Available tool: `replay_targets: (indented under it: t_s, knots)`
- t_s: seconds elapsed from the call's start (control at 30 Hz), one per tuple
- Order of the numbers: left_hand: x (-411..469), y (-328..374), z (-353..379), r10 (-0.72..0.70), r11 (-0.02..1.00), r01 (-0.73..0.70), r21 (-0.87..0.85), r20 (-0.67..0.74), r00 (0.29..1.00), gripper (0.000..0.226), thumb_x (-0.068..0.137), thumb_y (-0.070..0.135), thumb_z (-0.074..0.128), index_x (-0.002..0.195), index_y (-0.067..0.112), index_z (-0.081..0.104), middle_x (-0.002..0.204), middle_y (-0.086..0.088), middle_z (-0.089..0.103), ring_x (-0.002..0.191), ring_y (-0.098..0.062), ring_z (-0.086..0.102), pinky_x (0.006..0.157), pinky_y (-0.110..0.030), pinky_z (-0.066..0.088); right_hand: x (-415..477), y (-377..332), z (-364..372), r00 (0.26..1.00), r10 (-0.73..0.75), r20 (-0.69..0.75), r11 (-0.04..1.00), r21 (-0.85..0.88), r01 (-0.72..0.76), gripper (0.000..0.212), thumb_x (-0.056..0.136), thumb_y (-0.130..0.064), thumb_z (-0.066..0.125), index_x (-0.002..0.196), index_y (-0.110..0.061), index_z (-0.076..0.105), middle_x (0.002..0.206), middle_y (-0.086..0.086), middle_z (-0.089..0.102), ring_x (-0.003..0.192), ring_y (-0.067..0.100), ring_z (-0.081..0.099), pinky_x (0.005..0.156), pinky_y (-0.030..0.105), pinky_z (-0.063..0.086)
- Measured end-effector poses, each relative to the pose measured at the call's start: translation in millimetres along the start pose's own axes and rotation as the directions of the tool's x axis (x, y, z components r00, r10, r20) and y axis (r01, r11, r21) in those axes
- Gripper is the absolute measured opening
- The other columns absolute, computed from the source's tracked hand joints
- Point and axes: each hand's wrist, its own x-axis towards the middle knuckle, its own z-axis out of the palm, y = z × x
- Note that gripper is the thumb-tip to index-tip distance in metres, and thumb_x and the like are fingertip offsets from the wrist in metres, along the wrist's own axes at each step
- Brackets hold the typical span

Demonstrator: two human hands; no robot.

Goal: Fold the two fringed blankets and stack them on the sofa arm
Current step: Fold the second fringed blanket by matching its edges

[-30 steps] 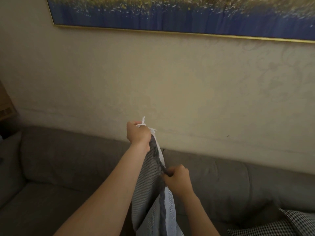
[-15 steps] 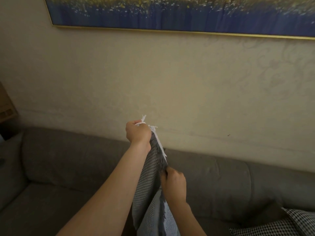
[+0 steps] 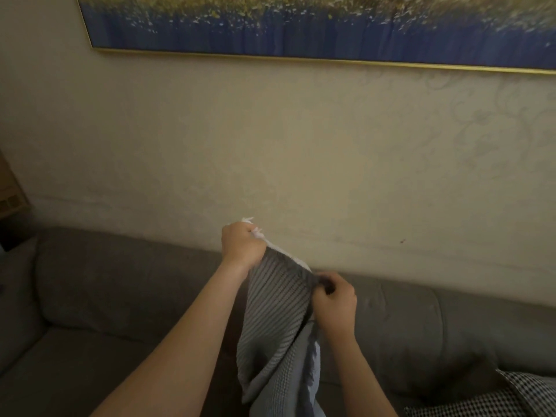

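While it hangs from both hands, blanket is off the sofa, in the air in front of the seat. Grey, fine check, gathered into loose vertical folds. Lower end runs out of the bottom edge.

Right hand: nearer and lower. Fingers curled tight, pinching a bunched dark spot on the top edge of the blanket.

Left hand: higher and a little farther out. Closed in a fist round a corner of the same edge. White fringe sticks out above the fist and beside the knuckles. Between the two hands the top edge slopes down from left to right, a short span, hands close together but apart.

Checked cloth: black and white, lying on the seat at the lower right corner, cut by the frame. Well apart from the held blanket.

Sofa: grey fabric, seat and back cushions running the width of the view behind the hands.

Wall: pale cream, faint scroll pattern at right. Wooden object at far left edge; cannot tell what it is.

Painting: blue and gold, thin gold frame, across the top.
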Motion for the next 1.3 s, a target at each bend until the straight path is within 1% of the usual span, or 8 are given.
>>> replay_targets:
  t_s: [0.13,0.33,0.5,0.73,0.87,1.0,1.13,1.3]
  knots:
    - [-0.6,-19.7,9.9,0.166,0.979,-0.162,0.12,-0.02,0.986,0.042,0.082,-0.001,0.071,0.052,0.013,0.046,0.061,-0.003,0.047,0.062,-0.026,0.047,0.049,-0.023,0.031,7.0,-8.6,-2.7,0.996,0.075,0.048,0.992,0.101,-0.08,0.027,0.102,0.0,0.046,0.08,-0.013,0.055,0.069,0.0,0.052,0.048,-0.003,0.044,0.048,0.012,0.036]
    - [-12.9,-13.4,12.7,0.337,0.941,-0.327,0.085,-0.184,0.923,0.02,0.097,0.008,0.07,0.091,0.019,0.055,0.112,-0.003,0.051,0.101,-0.019,0.051,0.087,-0.025,0.041,15.0,-6.8,-7.7,0.986,-0.022,0.164,0.999,0.027,0.018,0.022,0.108,-0.021,0.053,0.09,-0.02,0.065,0.063,-0.008,0.059,0.051,0.003,0.049,0.052,0.026,0.04]
    - [-24.5,13.1,8.5,0.301,0.93,-0.333,-0.155,-0.198,0.933,0.012,0.109,0.004,0.045,0.101,0.012,0.046,0.085,-0.017,0.056,0.063,-0.012,0.046,0.055,-0.026,0.037,21.4,-27.8,-10.3,0.975,-0.156,0.159,0.988,0.027,0.154,0.024,0.107,-0.021,0.057,0.086,-0.019,0.068,0.072,-0.005,0.068,0.061,0.005,0.061,0.054,0.023,0.046]
    - [-21.8,39.9,-11.8,0.439,0.845,-0.464,-0.266,-0.15,0.886,0.043,0.083,0.052,0.085,0.104,0.02,0.066,0.09,0.008,0.074,0.084,-0.007,0.072,0.071,-0.024,0.058,62.0,-107.2,-25.6,0.919,-0.386,-0.084,0.923,-0.028,0.385,0.02,0.102,-0.006,0.055,0.088,-0.017,0.065,0.075,-0.008,0.064,0.062,-0.002,0.055,0.054,0.011,0.037]
    - [-20.5,60.3,-21.2,0.514,0.786,-0.528,-0.323,-0.135,0.847,0.037,0.073,0.044,0.094,0.097,0.02,0.078,0.088,0.011,0.078,0.085,-0.006,0.074,0.074,-0.024,0.057,72.0,-150.2,-23.4,0.867,-0.484,-0.12,0.869,0.05,0.493,0.018,0.103,-0.005,0.054,0.091,-0.012,0.066,0.076,-0.01,0.063,0.064,-0.001,0.056,0.057,0.014,0.037]
    - [-11.9,71.9,-33.6,0.53,0.771,-0.592,-0.237,-0.277,0.801,0.019,0.096,0.032,0.079,0.085,0.017,0.076,0.071,0.008,0.069,0.063,-0.008,0.061,0.056,-0.027,0.043,74.4,-167.8,-20.0,0.853,-0.517,0.067,0.837,0.25,0.487,0.018,0.105,-0.023,0.064,0.103,-0.01,0.076,0.079,-0.01,0.074,0.069,0.005,0.067,0.062,0.023,0.051]
    - [-4.9,64.5,-31.8,0.547,0.788,-0.611,-0.077,-0.369,0.752,0.015,0.097,0.023,0.077,0.086,0.014,0.076,0.072,0.002,0.069,0.066,-0.022,0.061,0.06,-0.045,0.048,73.0,-138.6,-2.9,0.853,-0.467,0.234,0.883,0.08,0.462,0.03,0.094,-0.044,0.076,0.099,-0.014,0.076,0.074,-0.006,0.074,0.064,0.001,0.065,0.057,0.029,0.052]
    - [-2.8,55.6,-28.8,0.58,0.792,-0.606,0.079,-0.408,0.705,0.006,0.094,0.01,0.07,0.091,0.011,0.075,0.082,-0.003,0.067,0.072,-0.022,0.06,0.063,-0.049,0.048,53.6,-90.6,9.5,0.865,-0.366,0.343,0.922,0.01,0.386,0.012,0.089,-0.014,0.074,0.08,-0.015,0.067,0.068,0.001,0.067,0.056,0.005,0.05,0.052,0.027,0.04]
